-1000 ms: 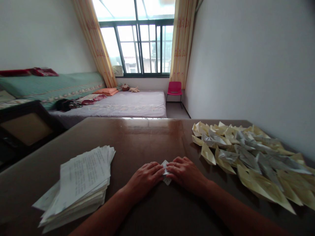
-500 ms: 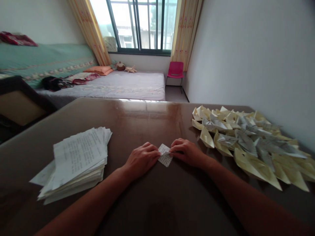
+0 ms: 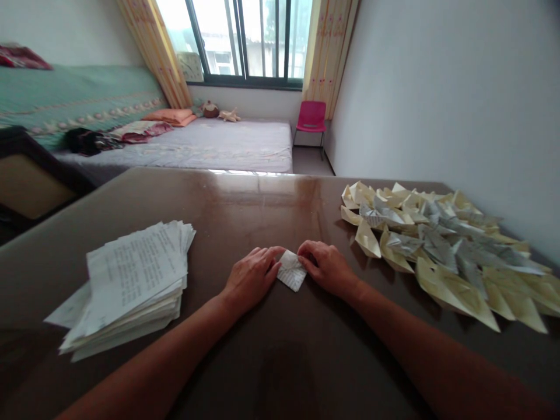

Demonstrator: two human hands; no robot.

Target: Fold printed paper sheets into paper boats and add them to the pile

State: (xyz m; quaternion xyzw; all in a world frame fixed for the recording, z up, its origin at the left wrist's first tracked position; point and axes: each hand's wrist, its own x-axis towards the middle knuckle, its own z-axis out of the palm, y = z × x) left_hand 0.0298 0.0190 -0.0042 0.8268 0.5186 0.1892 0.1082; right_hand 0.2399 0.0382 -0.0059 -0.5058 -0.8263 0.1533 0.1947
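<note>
A small folded paper square [image 3: 293, 273] with printed lines lies cornerwise on the brown table [image 3: 245, 216], between my two hands. My left hand [image 3: 254, 273] grips its left corner, thumb and fingertips close together at the edge. On the other side, my right hand [image 3: 327, 266] pinches the upper right edge with curled fingers. To the left sits a stack of printed paper sheets [image 3: 135, 274], loosely piled. Many folded paper boats [image 3: 437, 233], cream and grey-white, crowd the table's right side.
Beyond the table is a bed [image 3: 236, 140] with orange pillows [image 3: 170, 115] and plush toys. A pink chair [image 3: 311, 116] stands below the window by the wall. A dark-framed chair [image 3: 35, 175] is at the far left.
The paper square's upper part now lies flatter, and my fingers have shifted along its edges. The view has tipped slightly downward; the stack and the boats lie as before.
</note>
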